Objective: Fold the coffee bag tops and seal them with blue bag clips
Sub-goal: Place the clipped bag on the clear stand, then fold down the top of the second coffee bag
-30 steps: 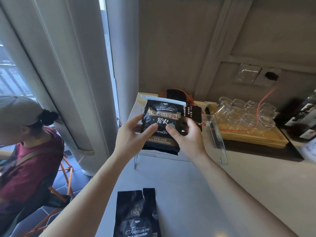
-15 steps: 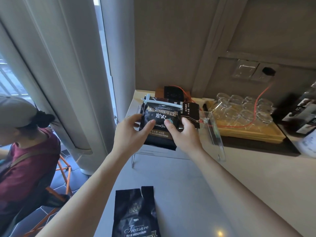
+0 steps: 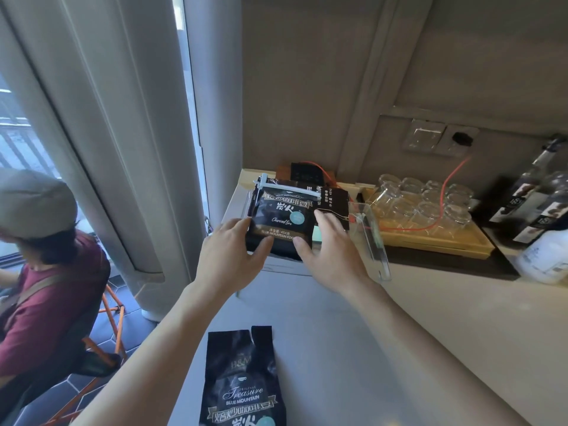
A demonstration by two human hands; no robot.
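A black coffee bag (image 3: 281, 218) with a pale blue clip (image 3: 285, 189) across its folded top rests on other black bags (image 3: 333, 202) inside a clear acrylic tray (image 3: 373, 238) at the counter's far left corner. My left hand (image 3: 227, 256) holds the bag's lower left corner, with the thumb on its front. My right hand (image 3: 329, 256) has its fingers spread at the lower right corner; only the thumb tip touches the bag. A second black coffee bag (image 3: 242, 382) lies flat on the counter near me, its top unfolded and without a clip.
A wooden tray of upturned glasses (image 3: 430, 210) stands right of the acrylic tray, with a red cable (image 3: 445, 189) running to a wall socket. Bottles (image 3: 534, 210) stand at the far right. A seated person (image 3: 46, 272) is left of the counter, by the window.
Both hands carried the clipped bag away from me and down onto the bags in the acrylic tray. My right hand has loosened its hold and spread its fingers.
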